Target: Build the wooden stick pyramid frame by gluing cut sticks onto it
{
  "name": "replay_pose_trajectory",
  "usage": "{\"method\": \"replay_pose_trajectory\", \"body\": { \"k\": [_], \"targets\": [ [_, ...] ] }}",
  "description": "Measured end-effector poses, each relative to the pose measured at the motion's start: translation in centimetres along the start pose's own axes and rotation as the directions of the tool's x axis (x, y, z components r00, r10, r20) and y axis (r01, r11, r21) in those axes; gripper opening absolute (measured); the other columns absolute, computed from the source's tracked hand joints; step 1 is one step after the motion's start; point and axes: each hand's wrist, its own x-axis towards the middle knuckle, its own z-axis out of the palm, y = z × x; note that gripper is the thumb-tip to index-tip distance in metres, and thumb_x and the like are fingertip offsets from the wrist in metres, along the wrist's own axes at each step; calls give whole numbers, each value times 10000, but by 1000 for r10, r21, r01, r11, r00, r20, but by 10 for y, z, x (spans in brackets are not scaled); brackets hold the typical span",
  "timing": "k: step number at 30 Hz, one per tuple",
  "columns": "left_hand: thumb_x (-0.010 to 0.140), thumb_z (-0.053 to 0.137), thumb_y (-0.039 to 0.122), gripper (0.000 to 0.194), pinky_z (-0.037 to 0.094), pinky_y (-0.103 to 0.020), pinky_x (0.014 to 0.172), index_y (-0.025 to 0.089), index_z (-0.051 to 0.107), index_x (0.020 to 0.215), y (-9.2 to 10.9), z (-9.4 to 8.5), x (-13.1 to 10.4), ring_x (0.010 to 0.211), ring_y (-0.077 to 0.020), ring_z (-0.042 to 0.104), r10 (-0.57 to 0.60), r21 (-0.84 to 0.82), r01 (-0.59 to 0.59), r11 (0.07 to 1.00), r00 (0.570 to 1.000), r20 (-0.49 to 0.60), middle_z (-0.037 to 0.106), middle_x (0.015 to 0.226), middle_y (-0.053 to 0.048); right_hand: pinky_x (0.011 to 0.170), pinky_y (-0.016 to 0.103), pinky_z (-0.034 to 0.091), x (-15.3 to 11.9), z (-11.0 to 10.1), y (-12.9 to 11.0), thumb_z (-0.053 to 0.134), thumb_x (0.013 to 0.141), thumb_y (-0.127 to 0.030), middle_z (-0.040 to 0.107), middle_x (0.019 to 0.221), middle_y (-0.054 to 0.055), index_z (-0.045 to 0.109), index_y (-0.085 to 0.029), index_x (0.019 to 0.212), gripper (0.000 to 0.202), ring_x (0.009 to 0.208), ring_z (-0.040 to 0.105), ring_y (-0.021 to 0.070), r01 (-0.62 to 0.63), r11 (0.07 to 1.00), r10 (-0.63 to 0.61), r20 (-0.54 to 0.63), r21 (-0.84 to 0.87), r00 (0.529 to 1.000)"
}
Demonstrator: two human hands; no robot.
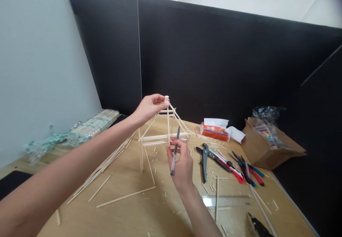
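A frame of thin wooden sticks [155,137] stands on the table, with slanted sticks that meet at a peak. My left hand [153,106] pinches the small bundle of stick ends at that peak between thumb and fingers. Lower down, my right hand [183,160] is closed on a pen [175,155], which lies tilted across its fingers. Its fingertips are at a slanted stick near the frame's upper front bar. Whether they also grip that stick is hard to tell.
Loose sticks [107,162] lie left, near wrapped stick bundles [98,123]. At right are a cutter [205,162], a utility knife [227,164], pliers [248,171], a ruler [232,200], an orange packet [215,132] and an open cardboard box [263,155]. Dark panels [213,62] stand behind.
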Motion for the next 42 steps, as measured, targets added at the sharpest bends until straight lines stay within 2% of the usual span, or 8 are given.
{"method": "replay_pose_trajectory", "body": {
  "k": [6, 10, 15, 17, 20, 27, 31, 42],
  "targets": [
    [767, 684, 320, 538, 498, -402, 893, 158, 506, 1248, 2, 2, 0, 982, -227, 659, -5, 19, 6, 1000, 1000, -11, 700, 1033, -106, 791, 332, 485, 3, -1, -3, 488, 862, -140, 623, 1029, 60, 496, -221, 1012, 170, 928, 614, 175, -56, 998, 56, -30, 14, 998],
    [762, 693, 312, 602, 434, -417, 999, 156, 463, 1296, 13, -2, -12, 1195, -251, 540, 95, 166, -80, 983, 992, -82, 582, 1280, -141, 776, 323, 483, 4, -3, -3, 496, 860, -143, 615, 975, 41, 496, -219, 1012, 169, 881, 616, 168, -82, 996, 82, -25, 18, 996],
    [811, 659, 264, 383, 399, -367, 1036, 274, 573, 1184, 39, -8, -80, 1152, -193, 550, 435, 480, -256, 839, 846, -308, 602, 1241, -19, 857, 334, 470, 4, -11, -15, 529, 859, -121, 613, 1065, 36, 504, -248, 1001, 192, 1013, 600, 171, 7, 996, -6, -8, 92, 1000],
    [852, 610, 248, 147, 488, -294, 896, 270, 651, 991, 40, -6, -111, 956, -148, 625, 400, 412, -233, 881, 832, -385, 674, 1006, 14, 839, 323, 486, 3, -19, -26, 568, 846, -124, 613, 1083, 27, 494, -263, 988, 212, 957, 623, 155, -56, 968, 46, 47, 246, 998],
    [835, 636, 255, 57, 517, -228, 736, 278, 673, 870, 28, -2, -136, 810, -119, 630, 248, 312, -128, 942, 889, -384, 676, 887, 37, 751, 293, 520, 1, -36, -44, 641, 814, -142, 612, 1087, 25, 455, -275, 978, 281, 831, 641, 129, -272, 792, 171, 230, 546, 958],
    [798, 671, 323, 190, 555, -271, 737, 300, 684, 986, 19, 16, -135, 861, -159, 660, -33, -24, 30, 999, 989, -143, 700, 987, 10, 487, 194, 491, 2, -57, -56, 786, 664, -149, 601, 980, -12, 434, -296, 920, 459, 647, 611, 99, -525, 318, 147, 506, 790, 850],
    [804, 655, 329, 209, 565, -288, 723, 282, 686, 1006, 19, 24, -136, 876, -182, 667, -126, -216, 126, 968, 992, 14, 714, 964, -11, 457, 161, 487, 2, -53, -56, 798, 650, -146, 596, 942, -27, 452, -295, 913, 460, 628, 607, 85, -585, 220, 100, 579, 780, 809],
    [837, 611, 362, 140, 522, -247, 624, 257, 701, 857, 14, 16, -138, 664, -130, 609, -78, -54, 74, 996, 993, -90, 693, 780, 11, 462, 136, 501, -1, -59, -53, 782, 669, -142, 586, 979, -21, 473, -302, 956, 451, 648, 600, 71, -609, 175, 85, 605, 773, 792]
  ]
}}
